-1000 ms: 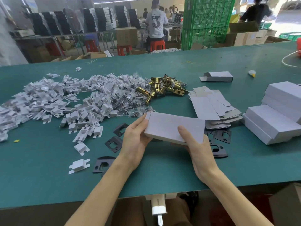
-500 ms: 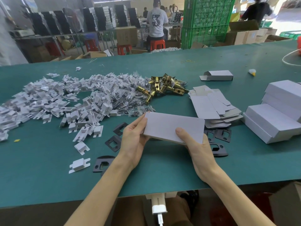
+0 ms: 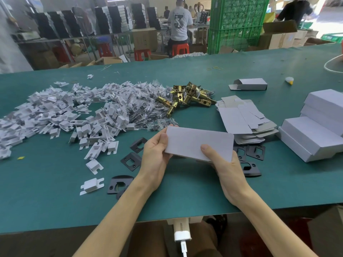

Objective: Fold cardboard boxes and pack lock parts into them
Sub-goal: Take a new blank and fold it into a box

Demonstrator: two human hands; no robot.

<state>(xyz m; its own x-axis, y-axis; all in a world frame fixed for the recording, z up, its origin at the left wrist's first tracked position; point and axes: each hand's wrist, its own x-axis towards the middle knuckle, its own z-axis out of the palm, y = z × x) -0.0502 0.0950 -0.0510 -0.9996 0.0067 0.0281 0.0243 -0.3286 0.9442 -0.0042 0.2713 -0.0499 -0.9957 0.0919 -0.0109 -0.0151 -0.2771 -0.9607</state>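
A closed white cardboard box (image 3: 194, 141) is held just above the green table between both hands. My left hand (image 3: 156, 156) grips its left end, thumb on top and fingers behind. My right hand (image 3: 224, 164) holds the near right side, thumb pressed on the lid. Brass latch bolts (image 3: 187, 98) lie heaped behind the box. Black strike plates (image 3: 131, 160) lie flat around my hands. A stack of flat box blanks (image 3: 241, 119) sits to the right, and finished white boxes (image 3: 315, 136) are piled at the far right.
A broad heap of white cardboard inserts (image 3: 65, 115) and bagged screws (image 3: 148, 112) covers the left half of the table (image 3: 55, 201). One half-open box (image 3: 248, 84) lies farther back. Green crates (image 3: 237, 23) and seated workers are beyond the table.
The box has tilted slightly and risen a little between my hands; my right thumb slid further onto its top. Nothing else on the table moved.
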